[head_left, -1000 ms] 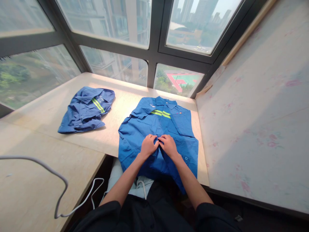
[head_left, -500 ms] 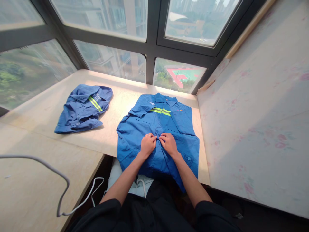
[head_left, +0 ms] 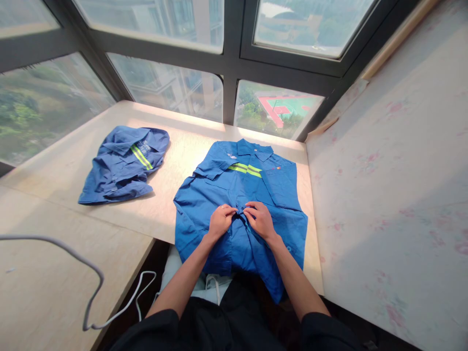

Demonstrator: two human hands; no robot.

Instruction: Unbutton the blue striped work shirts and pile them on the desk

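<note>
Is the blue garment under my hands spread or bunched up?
Mostly spread: the garment lies broadly across the ledge, gathered where fingers pinch.

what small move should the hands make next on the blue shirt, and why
Probably bring the front edges of the blue shirt together so they can be fastened: the left hand and right hand pinch its front close together, and the cloth seems to part just below.

Jacket (head_left: 245,189) on ledge (head_left: 164,200) before window (head_left: 252,111)

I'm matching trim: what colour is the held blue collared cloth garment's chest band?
The chest band: bright yellow-green, darker central line, best seen in head view.
</note>
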